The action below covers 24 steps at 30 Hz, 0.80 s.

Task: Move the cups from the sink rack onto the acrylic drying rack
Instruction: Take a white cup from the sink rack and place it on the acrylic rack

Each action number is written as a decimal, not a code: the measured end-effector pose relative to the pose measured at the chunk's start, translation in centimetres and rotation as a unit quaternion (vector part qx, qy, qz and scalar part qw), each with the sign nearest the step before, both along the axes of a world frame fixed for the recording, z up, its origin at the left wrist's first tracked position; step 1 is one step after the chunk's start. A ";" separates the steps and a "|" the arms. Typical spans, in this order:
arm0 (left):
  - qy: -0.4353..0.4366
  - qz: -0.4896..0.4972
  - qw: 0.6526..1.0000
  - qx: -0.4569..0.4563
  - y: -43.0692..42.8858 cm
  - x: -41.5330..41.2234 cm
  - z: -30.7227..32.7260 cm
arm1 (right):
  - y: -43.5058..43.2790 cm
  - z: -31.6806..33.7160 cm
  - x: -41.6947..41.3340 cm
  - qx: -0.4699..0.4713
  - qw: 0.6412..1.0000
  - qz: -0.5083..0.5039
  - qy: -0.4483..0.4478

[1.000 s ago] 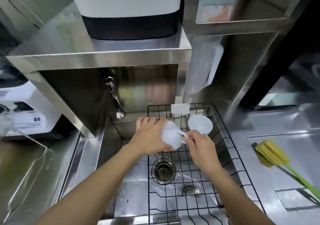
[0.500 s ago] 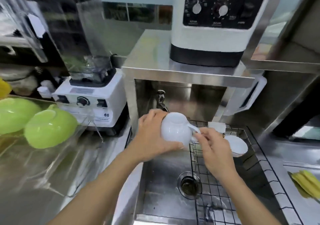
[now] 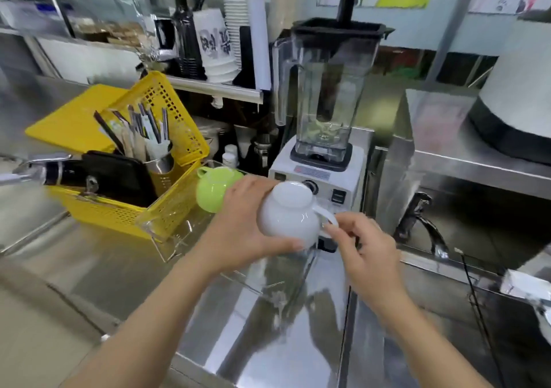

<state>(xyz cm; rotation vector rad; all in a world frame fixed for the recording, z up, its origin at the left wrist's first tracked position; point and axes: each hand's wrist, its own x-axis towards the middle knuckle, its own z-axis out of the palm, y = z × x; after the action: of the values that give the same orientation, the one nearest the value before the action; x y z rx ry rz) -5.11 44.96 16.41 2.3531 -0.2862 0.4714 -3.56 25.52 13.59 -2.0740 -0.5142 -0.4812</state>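
Observation:
A white cup [image 3: 287,213] is held upside down, base up, above the clear acrylic drying rack [image 3: 179,234]. My left hand [image 3: 244,223] wraps around the cup's body from the left. My right hand [image 3: 362,249] pinches the cup's handle on the right. A green cup [image 3: 213,189] sits upside down on the rack just behind my left hand. The sink rack shows only as a black wire edge [image 3: 474,295] at the far right.
A yellow basket [image 3: 167,196] with utensils stands left of the rack. A blender [image 3: 322,113] stands right behind the cups. A tap [image 3: 423,223] juts out at the right, under a steel shelf bearing a white appliance [image 3: 518,113].
Both hands have carried the white cup leftward from over the sink rack to above the acrylic rack. The view has swung left and up; the second white cup is out of view.

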 end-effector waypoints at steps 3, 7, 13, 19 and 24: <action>0.017 0.014 1.000 0.008 4.9 -0.8 -0.3 | 4.4 -0.1 0.0 -0.037 0.998 0.039 0.013; 0.056 0.023 0.998 -0.012 9.9 -1.3 -1.2 | 9.3 -0.1 0.0 -0.099 0.992 0.072 0.012; 0.092 0.032 0.994 -0.042 13.8 -0.4 -3.4 | 13.2 -0.7 1.0 -0.182 0.979 0.090 0.027; 0.112 0.037 0.990 -0.080 15.9 -0.1 -4.6 | 15.4 -1.0 1.5 -0.186 0.976 0.098 0.055; 0.119 0.037 0.988 -0.090 16.9 0.1 -5.0 | 16.5 -1.3 1.7 -0.178 0.975 0.113 0.078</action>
<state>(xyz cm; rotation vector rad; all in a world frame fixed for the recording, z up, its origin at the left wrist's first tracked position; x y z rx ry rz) -5.04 61.88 11.40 2.2209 -0.0426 0.2353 -1.88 42.04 12.31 -2.3312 -0.7749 -0.0937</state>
